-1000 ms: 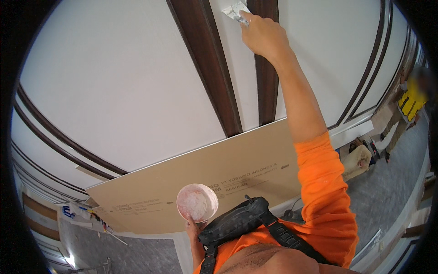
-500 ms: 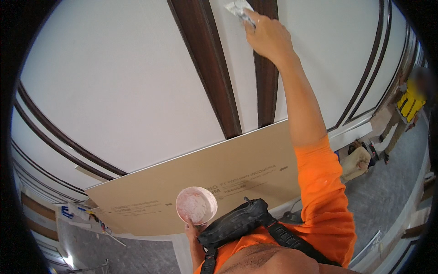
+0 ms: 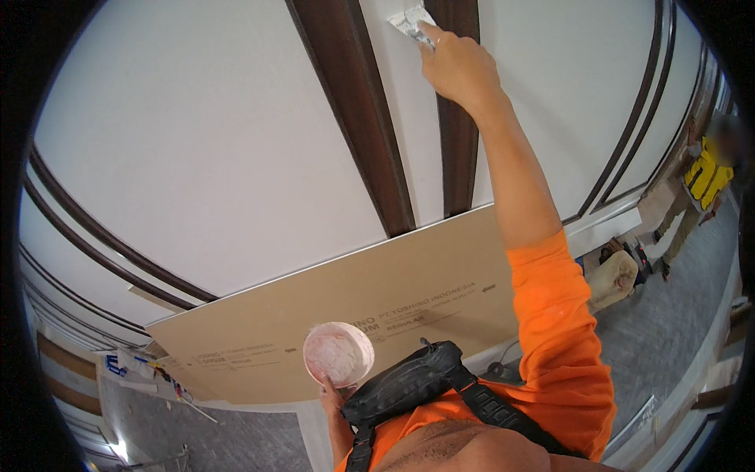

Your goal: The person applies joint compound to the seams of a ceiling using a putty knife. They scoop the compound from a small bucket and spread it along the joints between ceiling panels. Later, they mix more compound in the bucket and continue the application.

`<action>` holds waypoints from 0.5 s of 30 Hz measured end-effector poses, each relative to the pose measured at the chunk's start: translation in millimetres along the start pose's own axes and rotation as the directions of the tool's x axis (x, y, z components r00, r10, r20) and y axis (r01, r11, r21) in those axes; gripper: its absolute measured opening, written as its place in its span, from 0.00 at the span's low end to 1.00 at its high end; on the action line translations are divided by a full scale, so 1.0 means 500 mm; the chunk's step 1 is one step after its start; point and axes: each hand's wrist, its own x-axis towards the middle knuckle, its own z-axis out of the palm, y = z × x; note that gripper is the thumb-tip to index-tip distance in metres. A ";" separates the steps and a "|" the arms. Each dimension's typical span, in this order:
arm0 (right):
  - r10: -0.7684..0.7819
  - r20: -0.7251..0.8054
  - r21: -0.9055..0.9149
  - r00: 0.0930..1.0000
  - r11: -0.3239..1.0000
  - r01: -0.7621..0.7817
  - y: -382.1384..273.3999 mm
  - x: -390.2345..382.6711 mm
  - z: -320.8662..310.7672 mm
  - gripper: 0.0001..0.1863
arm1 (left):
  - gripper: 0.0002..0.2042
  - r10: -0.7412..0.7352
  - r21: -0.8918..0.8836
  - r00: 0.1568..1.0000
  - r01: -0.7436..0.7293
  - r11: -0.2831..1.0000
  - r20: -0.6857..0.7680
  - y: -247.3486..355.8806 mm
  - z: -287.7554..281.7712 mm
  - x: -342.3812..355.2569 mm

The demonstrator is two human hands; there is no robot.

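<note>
My right hand (image 3: 462, 69) is raised high, its fingers wrapped round a putty knife (image 3: 412, 21). The knife's pale, smeared blade lies against the white wall strip (image 3: 399, 86) between two dark brown wood trims (image 3: 358, 118), close to the right-hand one. Low in front of my body, my left hand (image 3: 333, 399) grips a round tub (image 3: 338, 355) from below and the side. Pinkish-white paste coats the inside of the tub, and its open top faces up. Most of the left fingers are hidden beneath it.
A brown plasterboard sheet (image 3: 425, 291) leans along the wall's foot, close to the tub. At the far right stands a person in a yellow vest (image 3: 708, 175), near a beige sack-like object (image 3: 615, 281). Tools (image 3: 149, 366) lie on the grey floor at left.
My right hand and the putty knife have shifted slightly left and down, and the blade's angle has turned a little. The left hand and tub stay nearly still.
</note>
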 end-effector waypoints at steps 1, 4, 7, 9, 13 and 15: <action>0.010 0.030 0.019 1.000 1.000 -0.010 -0.002 -0.012 0.005 0.24 | 0.38 0.015 0.008 1.000 -0.015 1.000 0.002 0.000 -0.008 0.001; 0.034 0.111 0.019 0.993 0.999 -0.037 0.006 -0.047 0.004 0.24 | 0.38 0.001 0.023 1.000 -0.001 1.000 0.023 0.005 0.008 0.003; 0.047 0.184 0.030 0.982 0.998 -0.053 0.024 -0.084 0.016 0.24 | 0.39 0.003 0.025 0.999 -0.004 1.000 0.033 0.017 0.022 0.001; 0.050 0.226 0.085 0.973 0.994 -0.071 0.032 -0.110 0.019 0.24 | 0.39 0.027 0.017 0.999 -0.028 0.999 0.039 0.020 0.021 -0.004; 0.026 0.110 0.208 0.994 0.977 -0.049 0.034 -0.120 0.044 0.24 | 0.39 0.027 -0.006 0.999 -0.026 1.000 0.025 0.018 0.012 -0.009; 0.009 0.012 0.272 1.000 0.962 -0.012 0.043 -0.114 0.074 0.24 | 0.38 0.018 -0.009 1.000 -0.018 1.000 0.020 0.015 0.013 -0.009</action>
